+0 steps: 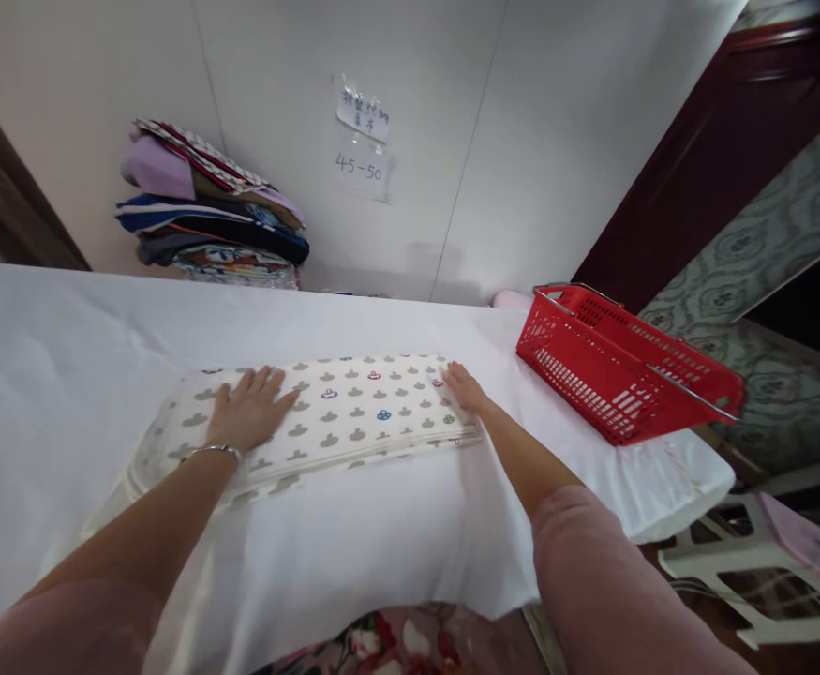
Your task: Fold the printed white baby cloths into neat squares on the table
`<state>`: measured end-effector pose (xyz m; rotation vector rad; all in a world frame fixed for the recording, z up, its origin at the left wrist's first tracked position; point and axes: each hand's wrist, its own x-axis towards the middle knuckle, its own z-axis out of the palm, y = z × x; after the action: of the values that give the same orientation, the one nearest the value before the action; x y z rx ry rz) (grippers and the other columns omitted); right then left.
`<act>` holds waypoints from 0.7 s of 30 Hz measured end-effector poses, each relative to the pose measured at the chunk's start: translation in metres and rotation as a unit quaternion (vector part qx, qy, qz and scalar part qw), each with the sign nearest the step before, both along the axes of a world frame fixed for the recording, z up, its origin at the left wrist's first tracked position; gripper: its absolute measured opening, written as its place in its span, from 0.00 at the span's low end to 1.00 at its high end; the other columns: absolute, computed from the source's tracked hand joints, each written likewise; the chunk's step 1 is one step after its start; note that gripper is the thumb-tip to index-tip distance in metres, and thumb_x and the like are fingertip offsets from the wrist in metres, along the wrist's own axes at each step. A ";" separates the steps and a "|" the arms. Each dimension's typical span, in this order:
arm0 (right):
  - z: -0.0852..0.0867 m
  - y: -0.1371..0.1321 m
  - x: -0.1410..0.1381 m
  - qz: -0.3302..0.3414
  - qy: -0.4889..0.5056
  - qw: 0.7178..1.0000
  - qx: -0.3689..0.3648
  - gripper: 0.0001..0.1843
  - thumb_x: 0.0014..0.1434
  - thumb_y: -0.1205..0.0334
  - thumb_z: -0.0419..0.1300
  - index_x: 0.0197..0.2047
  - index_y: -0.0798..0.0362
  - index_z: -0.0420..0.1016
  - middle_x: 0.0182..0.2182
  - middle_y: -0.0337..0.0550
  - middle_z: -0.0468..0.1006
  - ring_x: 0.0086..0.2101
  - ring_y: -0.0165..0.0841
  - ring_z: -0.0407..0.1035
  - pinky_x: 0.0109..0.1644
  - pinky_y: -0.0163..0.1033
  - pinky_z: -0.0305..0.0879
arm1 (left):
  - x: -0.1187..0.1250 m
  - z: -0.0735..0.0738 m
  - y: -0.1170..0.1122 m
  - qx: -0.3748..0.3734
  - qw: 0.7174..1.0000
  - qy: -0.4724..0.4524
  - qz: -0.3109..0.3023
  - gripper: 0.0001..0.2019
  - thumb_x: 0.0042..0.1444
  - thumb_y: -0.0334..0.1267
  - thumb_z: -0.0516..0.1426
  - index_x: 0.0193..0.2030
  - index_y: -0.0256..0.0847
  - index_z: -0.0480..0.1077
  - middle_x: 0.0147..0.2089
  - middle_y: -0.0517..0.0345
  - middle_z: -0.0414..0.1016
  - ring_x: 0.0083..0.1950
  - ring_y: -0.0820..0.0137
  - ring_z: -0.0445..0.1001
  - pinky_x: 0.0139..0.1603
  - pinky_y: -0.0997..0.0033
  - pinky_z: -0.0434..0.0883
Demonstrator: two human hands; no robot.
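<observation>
A folded white cloth point(357, 412) printed with grey, red, blue and green mushroom-like shapes lies in a long flat strip along the front of the table. On its left part my left hand point(249, 410) rests flat with the fingers spread, a silver bracelet at the wrist. My right hand point(464, 386) lies at the cloth's right end, its fingers stretched out over the edge. Several layers show along the near fold. Neither hand grips the cloth.
A red plastic basket point(592, 375) with metal handles stands on the right of the white-covered table point(410, 323). Folded clothes point(216, 211) are stacked behind the table at the left. Paper labels point(363, 141) hang on the wall. A white plastic stool point(753, 553) is at the lower right.
</observation>
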<state>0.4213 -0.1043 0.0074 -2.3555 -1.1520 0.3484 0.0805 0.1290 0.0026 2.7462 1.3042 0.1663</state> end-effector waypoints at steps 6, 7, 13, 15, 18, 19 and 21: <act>0.001 -0.055 0.005 -0.090 0.044 0.992 0.074 0.20 0.57 0.53 0.47 0.41 0.55 0.74 0.39 0.46 0.78 0.39 0.34 0.72 0.43 0.39 0.66 | 0.001 0.002 0.000 -0.010 1.000 0.009 0.002 0.32 0.59 0.54 0.37 0.67 0.41 0.48 0.71 0.51 0.41 0.70 0.57 0.39 0.64 0.43 0.42; -0.002 -0.066 0.000 -0.097 0.055 0.991 0.077 0.18 0.56 0.54 0.48 0.37 0.55 0.75 0.33 0.44 0.78 0.33 0.33 0.72 0.38 0.38 0.67 | 0.002 0.002 0.000 -0.007 1.000 0.008 0.000 0.32 0.59 0.54 0.37 0.66 0.41 0.48 0.71 0.51 0.41 0.69 0.57 0.40 0.64 0.43 0.43; -0.012 -0.106 -0.035 -0.097 0.097 0.986 0.094 0.12 0.52 0.56 0.52 0.30 0.54 0.72 0.18 0.35 0.71 0.19 0.28 0.63 0.22 0.32 0.59 | 0.003 0.005 -0.003 0.008 1.000 0.006 0.001 0.31 0.59 0.54 0.37 0.66 0.41 0.50 0.70 0.51 0.44 0.69 0.58 0.42 0.63 0.43 0.45; -0.011 -0.112 -0.044 -0.089 0.093 0.986 0.102 0.11 0.50 0.58 0.53 0.33 0.53 0.73 0.23 0.36 0.73 0.21 0.27 0.63 0.24 0.31 0.60 | 0.002 0.006 -0.003 0.004 1.000 0.008 0.001 0.31 0.59 0.54 0.36 0.66 0.41 0.50 0.70 0.51 0.43 0.69 0.57 0.42 0.63 0.43 0.46; -0.008 -0.115 -0.051 -0.082 0.072 0.988 0.108 0.12 0.49 0.60 0.55 0.37 0.52 0.73 0.31 0.37 0.75 0.25 0.27 0.65 0.28 0.32 0.61 | 0.002 0.006 -0.002 0.001 1.000 0.013 0.001 0.32 0.59 0.54 0.36 0.66 0.41 0.50 0.71 0.51 0.42 0.69 0.57 0.41 0.63 0.43 0.45; -0.007 -0.115 -0.053 -0.082 0.062 0.989 0.108 0.12 0.49 0.59 0.55 0.37 0.51 0.73 0.32 0.37 0.75 0.25 0.28 0.65 0.29 0.32 0.62 | 0.002 0.006 -0.002 0.002 1.000 0.013 0.002 0.32 0.59 0.54 0.36 0.66 0.41 0.50 0.71 0.51 0.43 0.69 0.58 0.41 0.63 0.43 0.45; -0.007 -0.114 -0.055 -0.084 0.040 0.990 0.105 0.12 0.50 0.58 0.55 0.37 0.51 0.73 0.33 0.37 0.75 0.26 0.28 0.65 0.31 0.34 0.63 | 0.002 0.005 -0.001 0.005 1.000 0.012 0.001 0.32 0.59 0.55 0.36 0.66 0.41 0.50 0.70 0.52 0.43 0.69 0.58 0.41 0.63 0.43 0.45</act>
<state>0.3661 -0.2180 0.0002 -2.2130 -0.9000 0.2472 0.0824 0.1277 0.0075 2.7636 1.3148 0.1421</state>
